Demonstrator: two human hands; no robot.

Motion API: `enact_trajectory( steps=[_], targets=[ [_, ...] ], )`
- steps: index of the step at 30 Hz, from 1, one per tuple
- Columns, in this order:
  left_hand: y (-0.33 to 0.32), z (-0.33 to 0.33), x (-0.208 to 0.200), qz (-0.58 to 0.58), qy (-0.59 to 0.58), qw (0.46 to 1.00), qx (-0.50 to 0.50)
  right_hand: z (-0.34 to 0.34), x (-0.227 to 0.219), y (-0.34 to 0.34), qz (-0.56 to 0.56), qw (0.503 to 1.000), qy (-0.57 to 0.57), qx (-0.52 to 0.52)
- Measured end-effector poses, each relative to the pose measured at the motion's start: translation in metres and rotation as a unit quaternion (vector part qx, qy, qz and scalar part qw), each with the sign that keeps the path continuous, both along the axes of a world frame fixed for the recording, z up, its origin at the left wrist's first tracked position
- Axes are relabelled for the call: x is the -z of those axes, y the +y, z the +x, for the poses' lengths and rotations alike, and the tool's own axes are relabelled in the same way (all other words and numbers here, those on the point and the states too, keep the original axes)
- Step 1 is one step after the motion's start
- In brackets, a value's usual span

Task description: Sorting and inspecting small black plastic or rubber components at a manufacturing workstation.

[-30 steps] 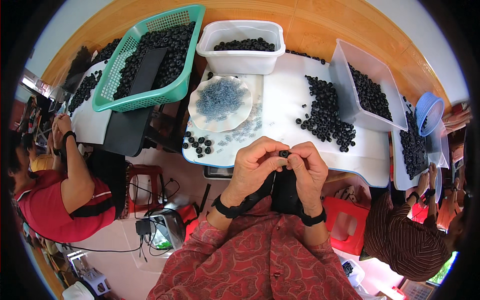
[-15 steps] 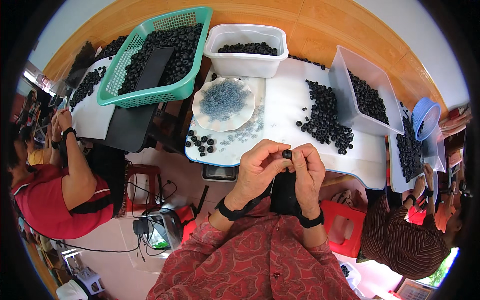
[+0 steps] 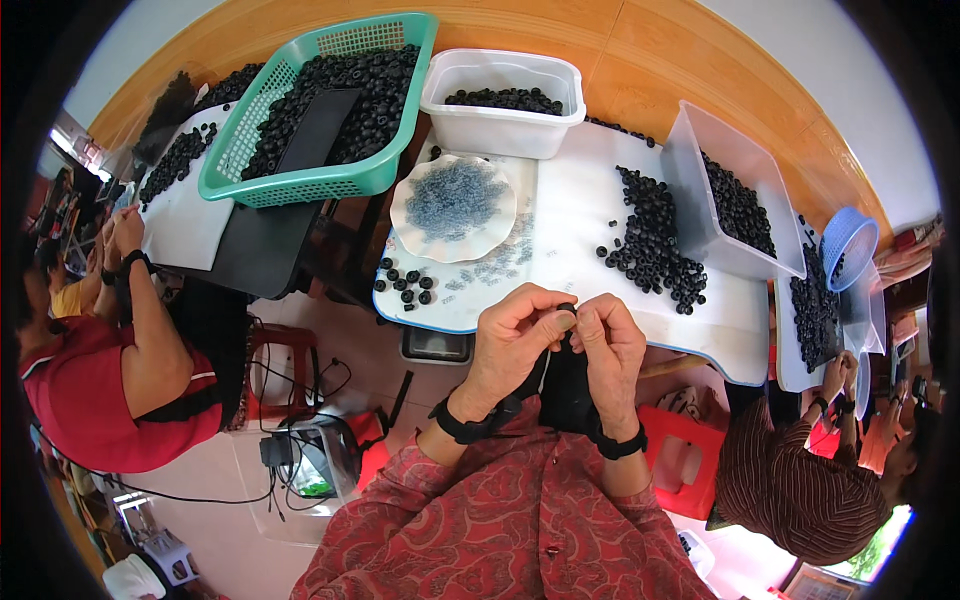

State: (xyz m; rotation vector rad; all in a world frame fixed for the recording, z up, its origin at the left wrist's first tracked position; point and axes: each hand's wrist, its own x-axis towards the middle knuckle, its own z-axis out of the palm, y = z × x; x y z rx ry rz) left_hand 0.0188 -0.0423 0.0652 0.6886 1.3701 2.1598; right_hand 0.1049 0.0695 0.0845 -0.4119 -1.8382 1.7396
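Observation:
My two hands meet in front of my chest, just off the near edge of the white table (image 3: 560, 265). Between thumb and fingers, my left hand (image 3: 512, 338) pinches a small black round part (image 3: 567, 308), mostly covered by the thumb. My right hand (image 3: 612, 345) is closed too, its fingertips pressed together against the part's right side; what lies inside that pinch is hidden. Beyond the left hand stands a white scalloped plate (image 3: 408, 222) of tiny clear pieces. Several loose black parts (image 3: 408, 282) lie nearer, by the table's left edge.
A green basket (image 3: 300, 190) and a white tub (image 3: 500, 135) hold black parts at the back. Right of the hands are a heap of black parts (image 3: 655, 240) and a translucent bin (image 3: 735, 252). People work at left (image 3: 130, 380) and right (image 3: 800, 480); a red stool (image 3: 685, 460) stands below.
The small black part, plainly visible between both hands before, is now mostly behind my left thumb. My right hand has shifted slightly left and down. The view has turned a little.

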Motion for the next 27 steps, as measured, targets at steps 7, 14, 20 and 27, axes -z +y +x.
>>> enact_trajectory(
  steps=[7, 14, 20, 27],
  targets=[
    [-0.002, -0.002, 0.005, -0.008, 0.022, 1.0, 0.005, 0.0, 0.004, 0.003, -0.028, 0.999, -0.034, -0.013],
    [-0.002, -0.002, 0.008, 0.012, -0.031, 0.999, 0.023, -0.005, 0.008, 0.01, -0.173, 0.984, -0.029, -0.025],
    [0.001, -0.005, 0.008, -0.003, -0.009, 0.999, 0.035, -0.005, 0.01, 0.013, -0.194, 0.98, -0.028, -0.023],
    [0.007, -0.006, 0.013, -0.008, 0.013, 0.999, 0.031, -0.006, 0.014, 0.019, -0.208, 0.977, -0.032, -0.032]
  ],
)
